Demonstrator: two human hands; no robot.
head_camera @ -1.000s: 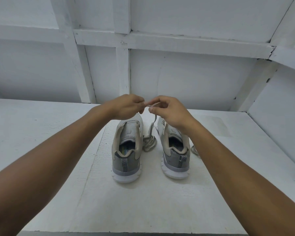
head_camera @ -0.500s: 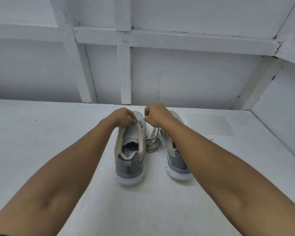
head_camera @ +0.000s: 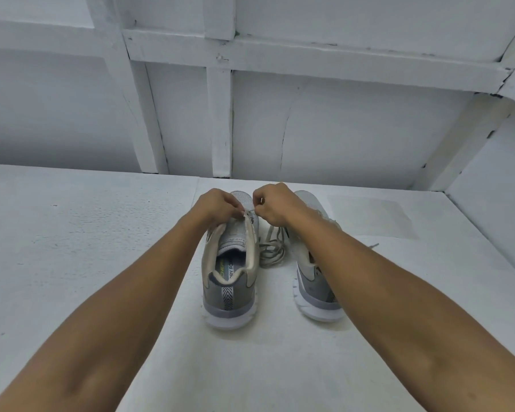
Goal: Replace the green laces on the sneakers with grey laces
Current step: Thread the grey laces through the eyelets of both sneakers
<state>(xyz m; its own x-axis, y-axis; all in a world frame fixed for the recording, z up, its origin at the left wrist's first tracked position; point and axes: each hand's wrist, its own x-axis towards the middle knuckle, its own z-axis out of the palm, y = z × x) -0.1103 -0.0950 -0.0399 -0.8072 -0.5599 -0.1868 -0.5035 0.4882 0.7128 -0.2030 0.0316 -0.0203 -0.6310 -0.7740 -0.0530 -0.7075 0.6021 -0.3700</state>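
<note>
The left sneaker (head_camera: pixel 229 281) stands on the white surface (head_camera: pixel 101 233) with its heel at 6 o'clock and its toe at 12 o'clock, so its long axis runs straight away from the person. The right sneaker (head_camera: pixel 314 288) is parallel to it, at its 3 o'clock, partly under the right forearm.

Both hands meet over the throat of the left sneaker, close to its 3 o'clock eyelet edge. The left hand (head_camera: pixel 217 207) has its fingers curled and pinches that edge of the upper. The right hand (head_camera: pixel 277 208), just beside it at 3 o'clock, is also clenched into a pinch. It appears to hold the tip of the grey lace (head_camera: pixel 272 251), though the tip is too small to be sure.

The rest of the lace lies in a loose heap between the two sneakers, at 5 o'clock from the hands. Its slack trails up under the right wrist.

The coming move likely turns on this: the eyelet sits at 9 o'clock from the right fingertips, so the tip would travel a short way across the sneaker's axis. The right hand is the nearer to feed it while the left steadies the edge.
</note>
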